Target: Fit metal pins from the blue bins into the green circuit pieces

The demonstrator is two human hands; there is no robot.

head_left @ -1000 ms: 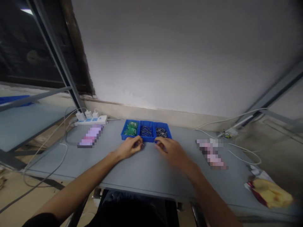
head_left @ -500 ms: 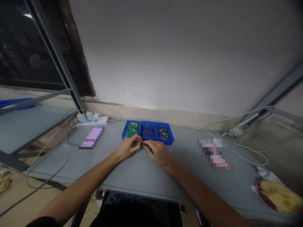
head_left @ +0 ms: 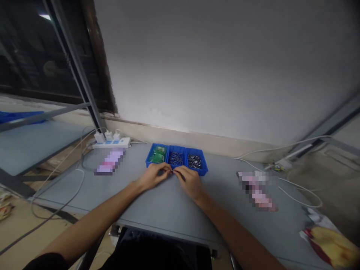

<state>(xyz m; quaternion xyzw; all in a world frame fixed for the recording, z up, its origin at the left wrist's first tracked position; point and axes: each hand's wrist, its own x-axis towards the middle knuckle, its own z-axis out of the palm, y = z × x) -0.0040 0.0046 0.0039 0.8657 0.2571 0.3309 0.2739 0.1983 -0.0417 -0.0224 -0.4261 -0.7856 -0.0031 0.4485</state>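
My left hand (head_left: 154, 176) and my right hand (head_left: 189, 181) meet fingertip to fingertip just in front of three blue bins. Both are closed in a pinch on something tiny between them, too small to name. The left blue bin (head_left: 148, 160) holds green-looking pieces in clear bags. Thin metal pins or screws (head_left: 176, 158) lie in the middle bin, and short dark metal pieces (head_left: 194, 161) fill the right one (head_left: 204, 169).
At the back left stands a white power strip (head_left: 123, 143) with several plugs. A blurred-out purple phone-like object (head_left: 111, 161) lies before it. To the right are a blurred pink object (head_left: 260, 193), loose white cables (head_left: 298, 180) and a yellow-and-red wrapper (head_left: 332, 242).
The view has shifted slightly. My fingertips are a little farther apart, with a sliver of a thin item showing between them.
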